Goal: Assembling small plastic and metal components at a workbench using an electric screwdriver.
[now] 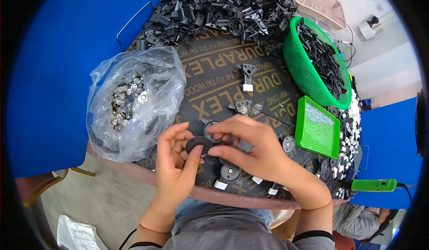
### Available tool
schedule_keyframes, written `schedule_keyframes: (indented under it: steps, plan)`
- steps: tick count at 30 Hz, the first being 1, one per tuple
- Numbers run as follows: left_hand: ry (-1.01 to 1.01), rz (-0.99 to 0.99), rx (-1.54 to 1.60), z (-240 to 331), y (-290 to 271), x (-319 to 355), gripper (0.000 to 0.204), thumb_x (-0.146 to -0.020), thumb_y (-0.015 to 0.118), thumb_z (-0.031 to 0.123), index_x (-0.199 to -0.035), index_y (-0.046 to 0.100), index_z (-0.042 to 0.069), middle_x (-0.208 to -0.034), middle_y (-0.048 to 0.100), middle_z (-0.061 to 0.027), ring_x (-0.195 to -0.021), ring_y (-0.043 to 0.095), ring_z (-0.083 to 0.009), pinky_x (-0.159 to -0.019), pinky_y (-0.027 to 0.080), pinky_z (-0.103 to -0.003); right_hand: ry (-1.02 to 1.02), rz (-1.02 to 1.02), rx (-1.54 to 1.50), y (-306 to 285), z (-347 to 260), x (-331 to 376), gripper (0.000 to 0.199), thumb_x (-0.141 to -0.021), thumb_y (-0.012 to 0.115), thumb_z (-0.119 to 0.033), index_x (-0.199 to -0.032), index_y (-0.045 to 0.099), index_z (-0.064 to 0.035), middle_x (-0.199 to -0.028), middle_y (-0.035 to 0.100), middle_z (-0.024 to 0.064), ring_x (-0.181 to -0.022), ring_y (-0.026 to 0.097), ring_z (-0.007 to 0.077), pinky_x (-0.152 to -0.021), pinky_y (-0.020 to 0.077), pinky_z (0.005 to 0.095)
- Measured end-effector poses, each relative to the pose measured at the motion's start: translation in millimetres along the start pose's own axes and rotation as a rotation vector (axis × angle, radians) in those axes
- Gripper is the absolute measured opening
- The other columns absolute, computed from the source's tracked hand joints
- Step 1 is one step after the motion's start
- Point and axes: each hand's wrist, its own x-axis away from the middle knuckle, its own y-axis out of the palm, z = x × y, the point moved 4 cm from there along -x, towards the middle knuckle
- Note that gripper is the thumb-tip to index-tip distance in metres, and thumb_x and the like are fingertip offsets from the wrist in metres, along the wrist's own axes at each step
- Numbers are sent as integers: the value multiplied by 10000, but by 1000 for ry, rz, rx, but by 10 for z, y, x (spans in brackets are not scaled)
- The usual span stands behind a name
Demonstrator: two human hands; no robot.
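My left hand (176, 163) grips a round black plastic disc (195, 142) between thumb and fingers. At the disc's right edge, my right hand (254, 147) has its thumb and fingers closed in a pinch; what lies between them is hidden. Just behind the fingers lies another round dark part (210, 127), partly covered. Below my hands, a dark round part with a metal centre and white end (230, 171) rests on the table. Farther off sit a black bracket with a white tip (248, 76) and a similar bracket with a metal piece (242, 107).
A clear plastic bag (165, 75) of small metal pieces stands left. Black plastic parts (223, 8) heap at the back. On the right are a green basket (295, 66), a green tray (308, 148), scattered white pieces (351, 136) and a green-handled corded tool (373, 185).
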Motion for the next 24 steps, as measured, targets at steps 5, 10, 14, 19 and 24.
schedule_keyframes:
  steps: [5, 10, 14, 19, 24]
  plan:
    - [51, -9, 70, 106, 112, 27, 458, -917, 544, -78, -1331, 371, 15, -1133, 523, -109, -929, 562, -115, -723, 518, -221, 101, 10, -5, 41, 48, 67, 217, -842, 719, -20, -1052, 669, 2, -870, 660, 61, -727, 609, 97, -647, 487, 217]
    - [-106, -117, 237, 82, 122, 47, 438, -916, 545, -70, -1312, 376, 10, -1082, 550, -101, -931, 574, -118, -773, 529, -268, 383, 122, -564, 40, 178, 194, 230, -899, 650, 13, -1121, 597, 36, -939, 666, 51, -837, 619, 62, -717, 517, 194]
    - [-119, -46, 202, 75, 163, 44, 433, -906, 546, -84, -1296, 385, 13, -1058, 560, -100, -917, 576, -117, -783, 518, -263, 373, 149, -517, 24, 154, 310, 302, -883, 678, -2, -1167, 577, 12, -957, 668, 50, -843, 611, 53, -706, 510, 207]
    - [77, -56, -56, 115, 247, 39, 469, -855, 574, -134, -1259, 397, 25, -981, 582, -82, -864, 585, -104, -754, 479, -217, -49, 34, 243, -40, -177, 376, 531, -754, 798, -79, -1239, 581, -53, -1017, 641, 100, -846, 641, 206, -725, 530, 307]
    - [146, -97, -140, 60, 318, 29, 485, -848, 581, -140, -1262, 389, 23, -1003, 584, -94, -863, 580, -120, -767, 480, -232, -204, 52, 404, -80, -122, 447, 601, -684, 806, -72, -1243, 585, -55, -1121, 617, 151, -955, 620, 304, -767, 533, 356]
